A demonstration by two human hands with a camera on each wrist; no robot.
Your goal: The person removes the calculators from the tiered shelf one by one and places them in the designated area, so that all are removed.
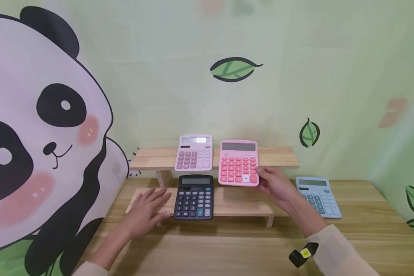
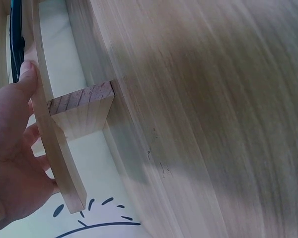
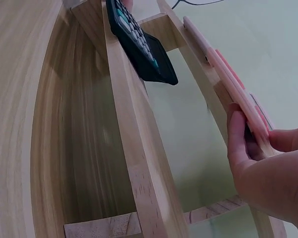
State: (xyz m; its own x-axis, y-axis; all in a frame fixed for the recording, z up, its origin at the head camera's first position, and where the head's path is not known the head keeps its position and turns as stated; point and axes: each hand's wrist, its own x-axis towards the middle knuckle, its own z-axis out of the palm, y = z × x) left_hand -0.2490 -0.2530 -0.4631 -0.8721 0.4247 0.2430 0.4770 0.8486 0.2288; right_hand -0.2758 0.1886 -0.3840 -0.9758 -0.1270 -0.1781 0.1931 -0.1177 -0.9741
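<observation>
A pink calculator is pinched at its lower right edge by my right hand. The right wrist view shows the thumb on its key side and fingers behind it, close to the upper shelf. My left hand lies with spread, fairly straight fingers at the left end of the lower shelf. Its thumb reaches toward a black calculator that leans on that shelf. On the upper shelf, a pale lilac calculator stands tilted back, left of the pink one.
A light blue calculator leans at the right, behind my right forearm. The two wooden shelves stand stepped on a wood-grain table. Behind them hangs a green backdrop with a large panda printed at the left.
</observation>
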